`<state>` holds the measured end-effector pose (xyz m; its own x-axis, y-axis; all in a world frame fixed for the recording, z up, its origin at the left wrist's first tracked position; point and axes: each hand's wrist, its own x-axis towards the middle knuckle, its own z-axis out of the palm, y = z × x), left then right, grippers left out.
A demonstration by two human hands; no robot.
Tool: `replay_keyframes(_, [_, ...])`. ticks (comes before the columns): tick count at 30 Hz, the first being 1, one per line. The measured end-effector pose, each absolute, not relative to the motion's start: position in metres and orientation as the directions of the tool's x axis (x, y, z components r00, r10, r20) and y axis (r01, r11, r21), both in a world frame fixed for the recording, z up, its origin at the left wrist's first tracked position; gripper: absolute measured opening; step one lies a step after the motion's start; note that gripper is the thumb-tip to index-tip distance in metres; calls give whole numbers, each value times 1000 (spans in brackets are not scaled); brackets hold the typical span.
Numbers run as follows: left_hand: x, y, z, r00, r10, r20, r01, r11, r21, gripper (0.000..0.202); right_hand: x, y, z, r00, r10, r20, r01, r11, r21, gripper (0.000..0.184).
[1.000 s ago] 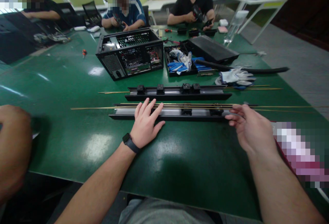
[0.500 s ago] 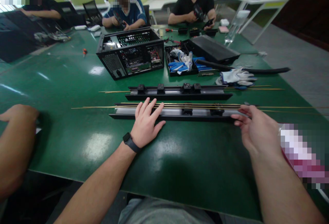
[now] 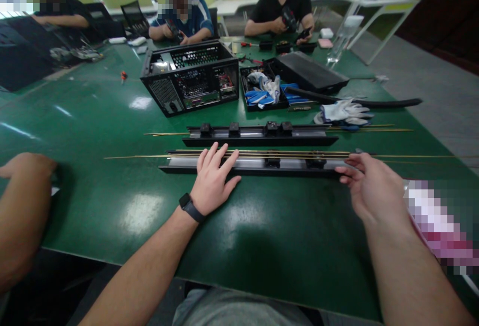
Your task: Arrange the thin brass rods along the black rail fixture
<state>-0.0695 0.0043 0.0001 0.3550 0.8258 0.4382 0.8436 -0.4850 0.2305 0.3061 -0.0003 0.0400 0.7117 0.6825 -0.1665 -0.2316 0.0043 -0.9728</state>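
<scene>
My left hand point(image 3: 216, 179), a watch on its wrist, lies spread with its fingers across the near black channel point(image 3: 198, 170) and the thin gold-coloured rods point(image 3: 254, 154) along it. At the channel's right end, my right hand point(image 3: 377, 181) has its fingertips pinched around the rods; exactly how many it grips I cannot tell. Dark blocks point(image 3: 316, 159) sit inside this channel, partly behind the rods. The rods stick out past both ends. Parallel behind it lies a second black channel point(image 3: 258, 141) with similar blocks and rods.
Beyond the channels stand an open computer case point(image 3: 190, 79) and a black tray point(image 3: 250, 105) with gloves. More gloves point(image 3: 346, 111), a black strip point(image 3: 392, 102) and a bottle point(image 3: 340, 42) are to the right. A neighbour's arm point(image 3: 26, 216) rests at left; several people sit around the green table point(image 3: 93, 191).
The left end of one gold-coloured rod has slid a little to the right. Both my hands stay in almost the same place.
</scene>
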Motion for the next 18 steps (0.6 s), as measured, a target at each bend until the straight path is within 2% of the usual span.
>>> replay_keyframes(4, [-70,4,0,354,831,430,843,-483,239,64,300,-2,42,646,741,-182,-245,-24,-969,18])
replay_keyframes(10, [-69,3,1,360,822,441,843,-489,225,65,308,2,38,746,647,-159,-233,30,-972,14])
replay_keyframes(15, [-69,4,1,354,828,436,843,-484,235,65,307,0,34,650,747,-138,-238,27,-971,21])
replay_keyframes(18, [-70,4,0,359,824,438,842,-489,229,64,310,1,35,697,699,-159,-242,20,-970,15])
